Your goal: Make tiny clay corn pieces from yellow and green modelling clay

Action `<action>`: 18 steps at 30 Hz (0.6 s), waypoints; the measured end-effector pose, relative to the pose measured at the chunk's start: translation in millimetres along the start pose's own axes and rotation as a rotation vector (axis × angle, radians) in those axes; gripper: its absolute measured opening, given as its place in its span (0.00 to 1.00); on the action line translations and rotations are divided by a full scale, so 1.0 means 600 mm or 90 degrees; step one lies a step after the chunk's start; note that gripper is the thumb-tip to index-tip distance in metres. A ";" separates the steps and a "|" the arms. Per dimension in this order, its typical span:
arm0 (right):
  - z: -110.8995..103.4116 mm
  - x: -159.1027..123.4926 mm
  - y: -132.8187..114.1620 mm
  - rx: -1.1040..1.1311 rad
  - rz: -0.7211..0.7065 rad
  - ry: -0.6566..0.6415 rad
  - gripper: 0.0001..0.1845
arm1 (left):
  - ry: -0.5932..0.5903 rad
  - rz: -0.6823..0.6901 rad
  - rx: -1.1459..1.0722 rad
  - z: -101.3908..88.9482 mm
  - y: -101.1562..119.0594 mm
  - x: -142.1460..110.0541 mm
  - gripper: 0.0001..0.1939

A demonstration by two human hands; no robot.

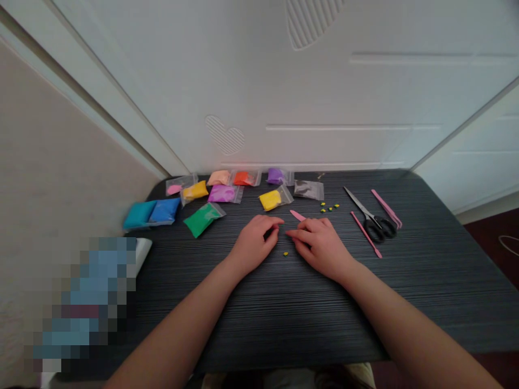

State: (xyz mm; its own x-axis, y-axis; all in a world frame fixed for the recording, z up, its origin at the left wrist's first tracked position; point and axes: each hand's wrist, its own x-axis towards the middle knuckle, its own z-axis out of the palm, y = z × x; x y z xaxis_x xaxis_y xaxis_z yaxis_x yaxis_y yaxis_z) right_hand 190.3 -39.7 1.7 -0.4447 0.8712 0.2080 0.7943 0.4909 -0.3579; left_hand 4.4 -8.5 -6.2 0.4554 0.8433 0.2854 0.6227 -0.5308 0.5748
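My left hand (258,240) is curled low over the dark tabletop, thumb tip near the fingers in a loose pinch. Whatever may lie between those fingertips is too small to make out. Facing it closely, my right hand (320,246) has its index finger stretched towards the left fingertips, its thumb apart and nothing visible in it. A pink plastic clay knife (297,215) shows just beyond the right fingers, its other end hidden behind them. One tiny yellow-and-green clay piece (286,253) lies below the gap between my hands. Several similar small pieces (330,208) sit beyond my right hand.
Bags of coloured clay, including a yellow one (270,200) and a green one (201,219), line the back and left. Black-handled scissors (367,215), a thin pink tool (366,234) and more pink tools (386,208) lie right. A white panel (324,146) rises behind the table.
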 end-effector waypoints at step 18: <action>-0.002 0.003 -0.010 -0.049 -0.037 -0.035 0.15 | 0.025 -0.046 -0.043 -0.002 -0.005 0.001 0.09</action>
State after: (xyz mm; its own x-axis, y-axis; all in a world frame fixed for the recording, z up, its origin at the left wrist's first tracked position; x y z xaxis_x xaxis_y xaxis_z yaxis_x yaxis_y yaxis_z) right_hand 184.9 -41.2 5.2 -0.5107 0.8417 0.1752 0.7952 0.5399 -0.2760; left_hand 2.2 -6.3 -6.6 0.3848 0.8826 0.2702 0.6078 -0.4626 0.6454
